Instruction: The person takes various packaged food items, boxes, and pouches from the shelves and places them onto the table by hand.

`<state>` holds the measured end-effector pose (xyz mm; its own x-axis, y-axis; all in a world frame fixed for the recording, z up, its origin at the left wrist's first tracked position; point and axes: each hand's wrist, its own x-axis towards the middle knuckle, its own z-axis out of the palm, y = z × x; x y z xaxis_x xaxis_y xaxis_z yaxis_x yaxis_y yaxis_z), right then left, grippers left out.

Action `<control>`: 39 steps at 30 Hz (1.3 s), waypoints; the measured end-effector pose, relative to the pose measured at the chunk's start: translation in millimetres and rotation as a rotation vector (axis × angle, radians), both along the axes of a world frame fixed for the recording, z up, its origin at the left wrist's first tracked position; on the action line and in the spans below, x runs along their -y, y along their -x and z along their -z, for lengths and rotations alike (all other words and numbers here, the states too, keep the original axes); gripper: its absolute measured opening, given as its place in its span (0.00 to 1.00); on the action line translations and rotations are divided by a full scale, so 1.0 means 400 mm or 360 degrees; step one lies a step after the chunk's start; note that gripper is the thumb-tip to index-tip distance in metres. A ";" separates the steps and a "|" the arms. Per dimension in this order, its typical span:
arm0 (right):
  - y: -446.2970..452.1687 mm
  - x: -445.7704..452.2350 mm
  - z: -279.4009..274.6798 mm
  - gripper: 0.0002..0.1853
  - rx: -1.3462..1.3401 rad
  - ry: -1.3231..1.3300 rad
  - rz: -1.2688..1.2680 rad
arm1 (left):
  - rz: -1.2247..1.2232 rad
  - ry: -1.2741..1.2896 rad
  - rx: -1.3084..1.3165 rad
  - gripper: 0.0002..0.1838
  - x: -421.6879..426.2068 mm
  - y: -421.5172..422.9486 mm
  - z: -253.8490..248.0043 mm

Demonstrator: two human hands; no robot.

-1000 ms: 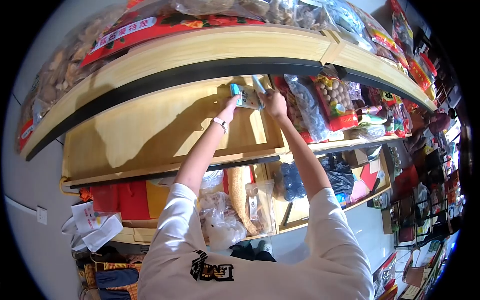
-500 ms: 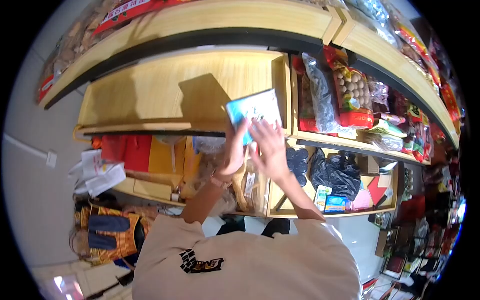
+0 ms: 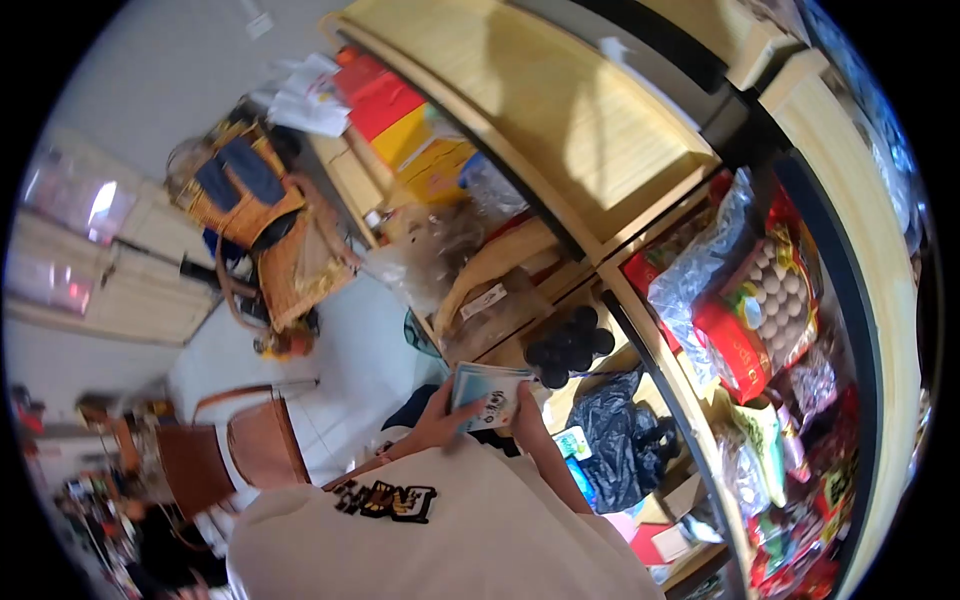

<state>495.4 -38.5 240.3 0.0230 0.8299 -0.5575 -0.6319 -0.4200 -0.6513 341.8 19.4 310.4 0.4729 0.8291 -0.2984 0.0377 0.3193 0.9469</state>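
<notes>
A blue and white packet (image 3: pixel 490 394), seemingly several flat pieces stacked, is held close in front of the white shirt. My left hand (image 3: pixel 438 418) grips its left side, and my right hand (image 3: pixel 526 415) has hold of its right edge. Just beyond the packet, black round items (image 3: pixel 570 346) lie in a lower wooden compartment. A black plastic bag (image 3: pixel 620 440) is to the right of my right hand.
The upper wooden shelf (image 3: pixel 540 80) runs diagonally across the top. Bagged goods (image 3: pixel 770 310) fill the right side. A wicker chair (image 3: pixel 295 260) and a brown chair (image 3: pixel 265 445) stand on the floor at left.
The view has swung to the left, showing chairs and floor. The packet has come away from the upper shelf and in toward the body, with both hands still on it.
</notes>
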 end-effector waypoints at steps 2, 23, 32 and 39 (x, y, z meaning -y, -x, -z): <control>-0.020 0.045 0.022 0.24 0.0139 -0.0181 -0.0196 | -0.0094 -0.0123 -0.0134 0.24 0.074 -0.008 -0.052; 0.659 0.411 -0.098 0.23 0.0294 -0.0505 -0.2056 | -0.2208 -0.0199 -0.0653 0.27 0.962 0.377 -0.068; 0.694 0.734 -0.089 0.17 0.0464 -0.0904 -0.1787 | -0.2964 0.0174 -0.0361 0.28 1.164 0.325 -0.006; 0.745 0.830 -0.088 0.12 0.0357 -0.1154 -0.2327 | -0.3415 0.0135 -0.0073 0.15 1.278 0.348 0.036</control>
<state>197.5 -370.5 275.5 -0.9435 0.2894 -0.1612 0.1299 -0.1243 -0.9837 202.6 -491.8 295.9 -0.9391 -0.0764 -0.3350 -0.3291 -0.0801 0.9409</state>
